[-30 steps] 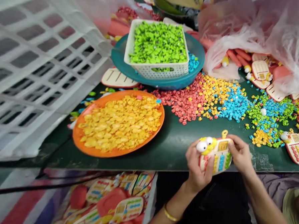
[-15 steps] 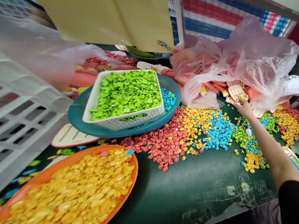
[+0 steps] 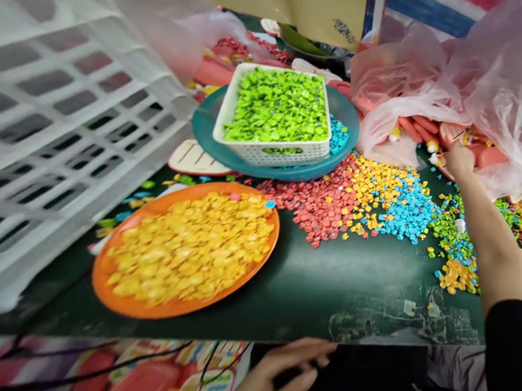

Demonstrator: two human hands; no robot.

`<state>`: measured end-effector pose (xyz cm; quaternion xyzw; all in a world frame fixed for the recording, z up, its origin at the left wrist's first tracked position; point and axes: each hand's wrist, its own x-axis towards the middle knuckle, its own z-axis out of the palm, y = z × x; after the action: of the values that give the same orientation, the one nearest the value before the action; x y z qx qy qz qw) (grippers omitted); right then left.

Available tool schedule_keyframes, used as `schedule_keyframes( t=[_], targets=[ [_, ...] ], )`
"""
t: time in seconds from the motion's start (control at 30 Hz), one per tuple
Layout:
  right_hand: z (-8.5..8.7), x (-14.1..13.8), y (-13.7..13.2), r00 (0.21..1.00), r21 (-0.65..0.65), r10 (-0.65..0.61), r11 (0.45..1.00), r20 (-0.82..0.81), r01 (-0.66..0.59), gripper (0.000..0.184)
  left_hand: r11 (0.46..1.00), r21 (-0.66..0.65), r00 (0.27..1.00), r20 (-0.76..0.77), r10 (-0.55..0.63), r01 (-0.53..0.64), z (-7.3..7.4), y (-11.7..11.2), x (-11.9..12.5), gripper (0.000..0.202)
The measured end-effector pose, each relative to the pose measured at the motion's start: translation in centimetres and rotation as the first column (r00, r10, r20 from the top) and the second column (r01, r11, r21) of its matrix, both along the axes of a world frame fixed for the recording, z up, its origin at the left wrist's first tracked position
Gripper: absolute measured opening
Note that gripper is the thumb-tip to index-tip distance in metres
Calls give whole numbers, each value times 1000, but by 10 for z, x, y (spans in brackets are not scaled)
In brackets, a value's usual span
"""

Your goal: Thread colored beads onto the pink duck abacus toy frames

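Note:
My right hand reaches to the back right, into the coral plastic pieces at the mouth of a clear plastic bag. Its fingers look curled in, and what they hold is hidden. Just behind the knuckles stands a cream-faced, red-edged plastic piece, with small white and yellow figures to the left. My left hand is at the table's front edge, fingers stretched out and holding nothing. Loose red, yellow and blue bits lie between the hands.
An orange tray of yellow bits sits front left. Behind it, a white basket of green bits rests on a teal tray. A white plastic crate borders the left. Green and yellow piles lie by my right forearm.
The view has swung left and down, so things appear shifted and the left hand has come into sight. My right hand has gone from the flat cream piece deeper among the coral pieces.

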<state>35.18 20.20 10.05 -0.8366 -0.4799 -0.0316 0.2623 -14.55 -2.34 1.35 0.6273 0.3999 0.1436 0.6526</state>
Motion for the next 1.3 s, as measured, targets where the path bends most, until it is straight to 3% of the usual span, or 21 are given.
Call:
schedule_keyframes(
  t=[0.07,0.1,0.13,0.2,0.27,0.3,0.33,0.37,0.43,0.5,0.53,0.6,0.7,0.77,0.87,0.93,1.0,1.1,1.17,1.23,1.3],
  targets=[
    [11,-19,-49,997,17,67,998,38,-68,47,989,-140,987,151,61,-40,-1,2,19,41],
    [13,-35,-81,986,41,149,987,72,-152,43,972,-228,957,262,124,-63,-2,5,29,53],
    [11,-54,-115,940,114,307,939,147,-324,39,946,-316,917,354,184,-67,-3,9,39,65],
    [-1,-98,-184,775,166,607,758,176,-631,43,893,-438,834,452,317,-102,-6,17,56,80],
    [-21,-139,-235,512,140,856,500,70,-854,50,868,-454,791,447,418,-202,-9,23,66,83],
    [-31,-154,-249,402,81,915,403,-37,-911,50,871,-411,790,423,443,-269,-10,25,69,83],
    [-41,-166,-255,340,54,933,348,-116,-936,49,883,-337,800,400,448,-327,-12,25,71,85],
    [-49,-172,-253,344,40,921,356,-183,-934,46,894,-235,814,372,445,-381,-13,23,73,86],
    [-60,-178,-230,510,58,831,534,-223,-844,37,885,28,847,305,436,-465,-17,15,75,81],
    [-67,-182,-195,706,112,683,729,-190,-675,25,812,303,865,220,450,-500,-21,2,79,67],
    [-70,-188,-177,743,124,647,763,-170,-635,21,761,418,866,179,467,-496,-22,-4,82,63],
    [-77,-207,-148,741,112,657,754,-137,-647,17,672,579,863,118,491,-461,-25,-17,88,59],
    [-86,-242,-122,710,32,698,715,-92,-698,16,589,717,867,43,496,-373,-29,-28,92,55],
    [-90,-258,-115,700,-53,712,698,-53,-714,17,556,780,882,-11,471,-287,-30,-29,88,51],
    [-95,-259,-113,658,-162,753,649,-1,-743,20,540,819,916,-46,399,-195,-27,-16,76,43],
    [-100,-248,-115,621,-177,784,614,16,-770,24,558,808,924,-46,379,-189,-23,5,68,41],
    [-105,-236,-118,603,-157,797,599,27,-785,26,616,769,917,-104,384,-171,-21,36,64,45],
    [-110,-226,-119,639,-134,768,639,47,-757,23,765,642,892,-323,315,-38,-19,83,71,55],
    [-107,-222,-119,661,-136,748,662,55,-737,21,816,577,886,-400,234,45,-17,104,82,63],
    [-98,-217,-122,674,-104,736,676,53,-730,20,831,552,888,-414,198,72,-15,111,91,67],
    [-87,-207,-136,708,11,706,708,17,-706,19,801,597,911,-355,212,46,-13,105,92,67]
  ],
)
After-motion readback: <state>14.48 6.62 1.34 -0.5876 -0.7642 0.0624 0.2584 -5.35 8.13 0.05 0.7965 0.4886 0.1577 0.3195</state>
